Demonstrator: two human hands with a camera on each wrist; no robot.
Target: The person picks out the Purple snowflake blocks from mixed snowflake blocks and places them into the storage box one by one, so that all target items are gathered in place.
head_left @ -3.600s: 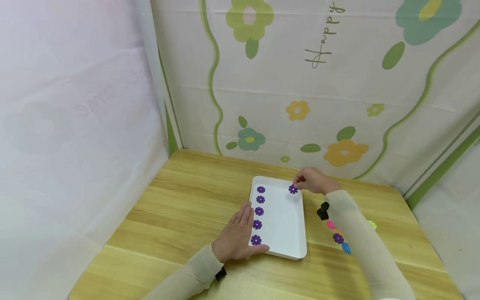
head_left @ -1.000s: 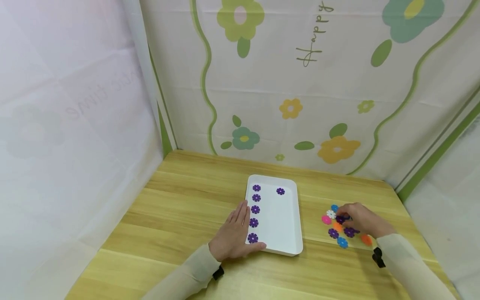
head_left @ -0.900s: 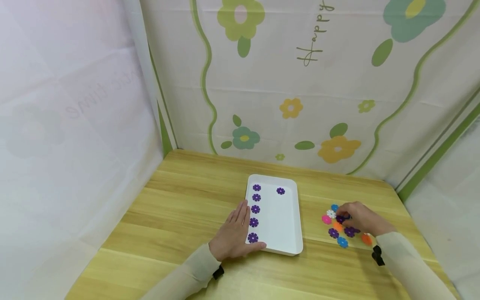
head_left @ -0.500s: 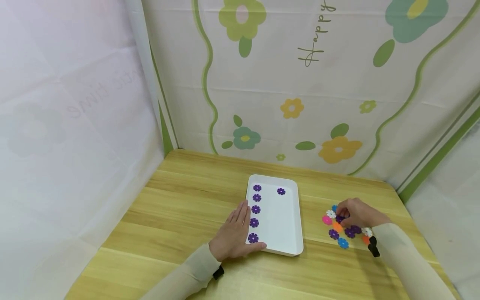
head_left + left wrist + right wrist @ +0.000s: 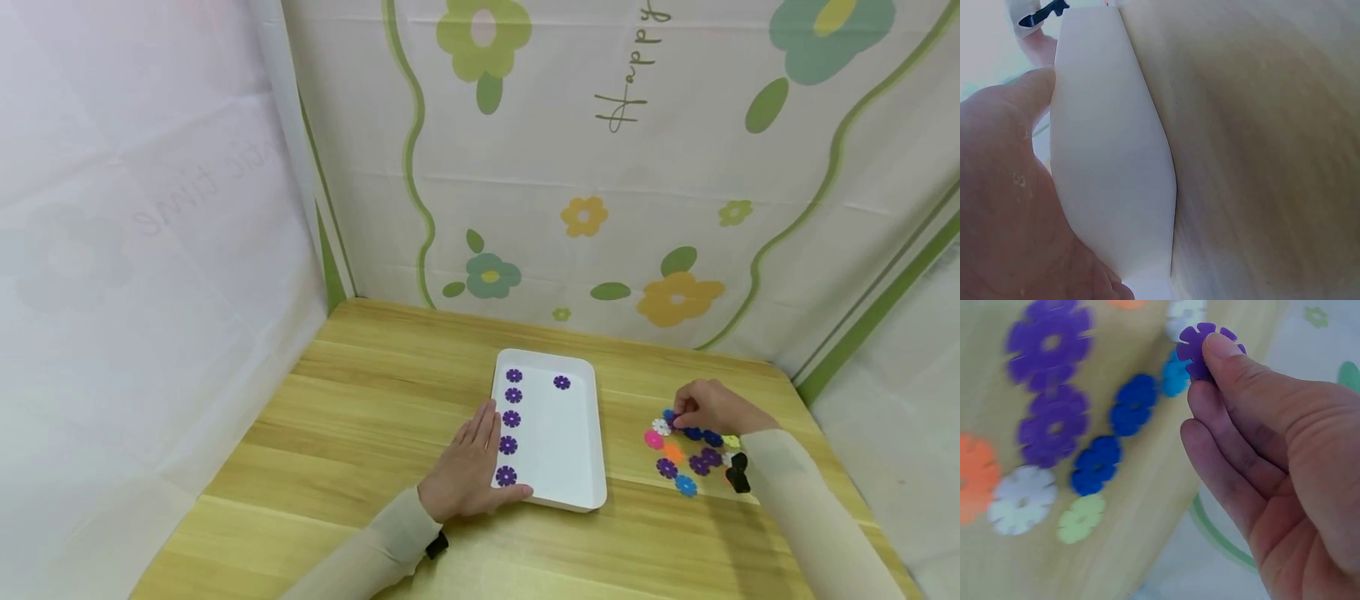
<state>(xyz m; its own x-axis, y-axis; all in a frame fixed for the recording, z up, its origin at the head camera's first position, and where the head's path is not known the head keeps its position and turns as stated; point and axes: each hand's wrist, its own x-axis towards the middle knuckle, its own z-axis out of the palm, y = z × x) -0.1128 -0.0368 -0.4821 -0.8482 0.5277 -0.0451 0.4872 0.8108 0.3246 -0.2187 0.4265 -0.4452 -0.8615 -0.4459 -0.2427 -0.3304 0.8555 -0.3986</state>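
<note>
In the right wrist view, a purple notched plastic snowflake disc is pinched between the thumb and fingers of my right hand, raised over loose discs at the right of the table. My left hand rests against the near left corner of a white tray. Its fingers lie straight along the long side, and the thumb reaches over the near rim. Inside the tray, purple discs form a column down the left. A single purple disc lies at the far right.
Right of the tray lie loose discs: pink, orange, light blue, dark blue, white, yellow-green and more purple. Behind the wooden table hangs a flower-print curtain.
My right hand put a purple disc at the tray's far right, then went to the loose discs. It now lifts another purple one slightly up and away. My left hand stays at the tray.
</note>
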